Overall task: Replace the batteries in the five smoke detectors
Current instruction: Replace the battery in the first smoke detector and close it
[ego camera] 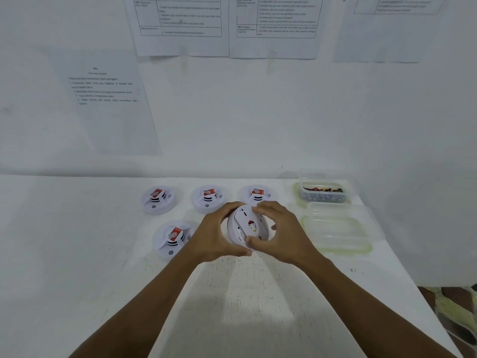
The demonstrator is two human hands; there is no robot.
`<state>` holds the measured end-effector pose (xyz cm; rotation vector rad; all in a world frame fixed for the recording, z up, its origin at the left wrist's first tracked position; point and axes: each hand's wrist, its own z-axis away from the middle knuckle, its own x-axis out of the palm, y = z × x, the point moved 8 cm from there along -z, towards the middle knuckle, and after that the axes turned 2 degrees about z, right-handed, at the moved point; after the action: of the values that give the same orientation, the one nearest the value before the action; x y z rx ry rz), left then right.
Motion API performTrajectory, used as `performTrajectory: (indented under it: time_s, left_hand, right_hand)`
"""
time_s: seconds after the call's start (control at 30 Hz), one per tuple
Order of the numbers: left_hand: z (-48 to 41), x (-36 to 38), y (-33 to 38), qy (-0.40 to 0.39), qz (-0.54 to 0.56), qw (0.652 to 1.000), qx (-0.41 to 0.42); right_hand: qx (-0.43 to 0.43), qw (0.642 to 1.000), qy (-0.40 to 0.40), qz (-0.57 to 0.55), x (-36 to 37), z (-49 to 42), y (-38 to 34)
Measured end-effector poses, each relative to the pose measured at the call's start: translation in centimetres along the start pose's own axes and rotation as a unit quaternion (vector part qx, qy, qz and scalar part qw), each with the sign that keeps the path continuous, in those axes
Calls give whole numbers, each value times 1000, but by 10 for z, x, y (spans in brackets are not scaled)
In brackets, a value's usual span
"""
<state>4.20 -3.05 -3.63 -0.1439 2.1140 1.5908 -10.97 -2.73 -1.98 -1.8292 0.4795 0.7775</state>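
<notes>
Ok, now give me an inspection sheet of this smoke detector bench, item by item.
Surface: white table, marked near the front.
Job's things: three back-row detectors and front-left detector on the table, red labels up; held detector tilted above it.
Clutter: clear tub of small items, possibly batteries, back right; its lid lies in front.
Hands: left hand and right hand both grip the held detector.
Cables: nothing seen.
Surroundings: white wall with printed sheets on it.
</notes>
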Motion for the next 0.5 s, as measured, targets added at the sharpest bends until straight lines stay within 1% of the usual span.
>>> performTrajectory:
  time_s: [0.1,0.4,0.47,0.5]
  left_hand:
    - [2,0,-1,3,-3,1000,-5]
    - [13,-7,-21,27,2,999,-28]
    - [14,-16,-25,45,7,999,-29]
    - [14,-22,-25,55,4,998,-26]
  right_hand:
    - [-24,1000,13,8,1,4,-10]
    - [-1,995,84,-48,-13,12,0]
    - [9,996,77,-43,-17,10,9]
    - [14,998,61,-28,-17,9,14]
